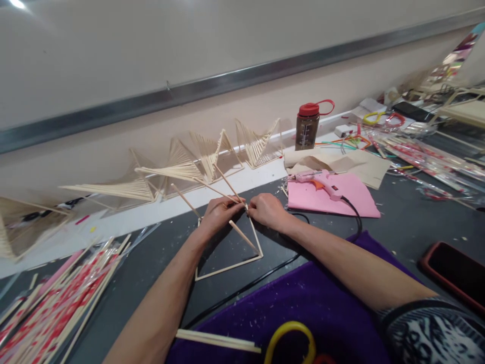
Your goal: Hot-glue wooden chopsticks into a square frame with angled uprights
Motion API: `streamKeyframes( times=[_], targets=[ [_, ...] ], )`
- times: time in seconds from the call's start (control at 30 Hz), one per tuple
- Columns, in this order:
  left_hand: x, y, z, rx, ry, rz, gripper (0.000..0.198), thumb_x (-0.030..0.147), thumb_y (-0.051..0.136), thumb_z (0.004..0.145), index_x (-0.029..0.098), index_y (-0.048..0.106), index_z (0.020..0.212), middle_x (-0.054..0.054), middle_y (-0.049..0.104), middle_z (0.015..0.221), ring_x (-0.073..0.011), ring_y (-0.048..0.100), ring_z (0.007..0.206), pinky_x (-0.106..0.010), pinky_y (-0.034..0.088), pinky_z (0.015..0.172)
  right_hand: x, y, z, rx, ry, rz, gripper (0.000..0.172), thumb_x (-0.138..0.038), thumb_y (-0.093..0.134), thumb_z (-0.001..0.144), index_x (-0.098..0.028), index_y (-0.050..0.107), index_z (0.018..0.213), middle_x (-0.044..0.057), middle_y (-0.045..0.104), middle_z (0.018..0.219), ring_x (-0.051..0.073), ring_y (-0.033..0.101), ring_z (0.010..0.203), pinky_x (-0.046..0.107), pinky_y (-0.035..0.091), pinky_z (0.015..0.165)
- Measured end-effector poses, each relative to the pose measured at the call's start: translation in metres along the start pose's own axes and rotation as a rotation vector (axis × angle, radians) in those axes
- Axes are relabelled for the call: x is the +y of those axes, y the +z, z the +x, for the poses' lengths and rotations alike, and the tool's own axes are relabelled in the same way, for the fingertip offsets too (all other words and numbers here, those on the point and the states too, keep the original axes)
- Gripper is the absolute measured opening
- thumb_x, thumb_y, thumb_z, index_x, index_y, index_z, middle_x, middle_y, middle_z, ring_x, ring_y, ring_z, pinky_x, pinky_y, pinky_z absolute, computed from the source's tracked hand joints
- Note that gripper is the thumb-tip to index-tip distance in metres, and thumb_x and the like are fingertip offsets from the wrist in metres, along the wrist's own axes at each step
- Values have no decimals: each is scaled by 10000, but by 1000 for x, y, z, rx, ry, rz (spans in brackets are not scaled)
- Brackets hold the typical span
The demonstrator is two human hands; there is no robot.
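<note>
A square frame of thin wooden sticks (227,268) lies on the dark table, with several sticks rising from its corners. At its far right corner, my left hand (222,212) is closed, its fingertips pinching a stick near the joint. My right hand (265,211) is closed too, its fingertips at the same corner from the right side. Just right of my right hand, a pink glue gun (318,183) rests on a pink sheet (356,194). Two loose sticks (217,340) lie on a purple cloth (242,323) nearer to me.
Several stick models (212,156) stand along the wall. Packed sticks (71,303) lie at the left. A red-capped bottle (306,129) stands behind the glue gun. Yellow-handled scissors (290,328) are in front, a phone (454,273) at the right. A black cord (246,284) crosses the table.
</note>
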State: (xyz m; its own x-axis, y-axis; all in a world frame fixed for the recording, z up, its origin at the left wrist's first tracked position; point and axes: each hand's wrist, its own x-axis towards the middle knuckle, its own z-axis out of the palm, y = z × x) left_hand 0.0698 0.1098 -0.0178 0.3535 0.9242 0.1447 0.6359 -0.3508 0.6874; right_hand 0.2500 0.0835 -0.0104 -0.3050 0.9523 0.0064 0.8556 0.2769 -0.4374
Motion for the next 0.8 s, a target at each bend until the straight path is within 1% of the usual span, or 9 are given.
streamKeyframes(
  times=[0.17,0.27,0.37,0.47,0.6,0.67,0.8],
  targets=[
    [2,0,0,4,-9,4,292,395,637,758,181,738,929,-61,728,952,-206,659,891,-337,501,876,5,-3,1,3,0,19,256,-259,475,809,-202,716,873,90,723,901,222,657,890,288,449,731],
    [4,-1,2,-9,17,27,243,338,643,751,178,739,906,-59,722,941,-196,652,884,-328,498,867,9,-3,3,20,17,-2,248,-254,481,802,-215,704,904,84,721,921,223,653,893,291,448,724],
    [3,-1,4,-41,68,91,198,302,641,748,181,739,871,-58,712,930,-189,642,879,-323,492,849,12,-3,4,45,6,-29,255,-258,473,813,-223,698,927,82,719,933,227,650,898,295,450,716],
    [1,-1,6,-57,102,190,204,313,635,761,186,737,882,-63,702,894,-193,634,848,-328,489,798,12,-2,5,74,-27,-52,280,-250,459,830,-230,702,967,77,714,954,225,648,906,291,452,719],
    [1,1,8,-84,131,272,197,306,593,800,203,739,882,-55,700,878,-185,633,829,-301,477,740,10,2,8,90,-52,-85,322,-273,429,870,-258,698,1046,80,688,1023,226,642,923,300,461,731],
    [2,1,9,-77,127,288,207,317,582,809,208,739,888,-49,703,891,-185,636,844,-295,474,751,9,4,10,90,-53,-93,338,-285,415,884,-267,695,1071,85,677,1036,228,641,925,309,466,733],
    [5,2,10,-49,119,284,211,335,598,791,200,736,876,-44,710,906,-198,640,887,-303,469,822,8,6,12,85,-50,-79,336,-295,421,887,-275,692,1086,72,671,1044,218,635,945,303,469,753]
  ],
)
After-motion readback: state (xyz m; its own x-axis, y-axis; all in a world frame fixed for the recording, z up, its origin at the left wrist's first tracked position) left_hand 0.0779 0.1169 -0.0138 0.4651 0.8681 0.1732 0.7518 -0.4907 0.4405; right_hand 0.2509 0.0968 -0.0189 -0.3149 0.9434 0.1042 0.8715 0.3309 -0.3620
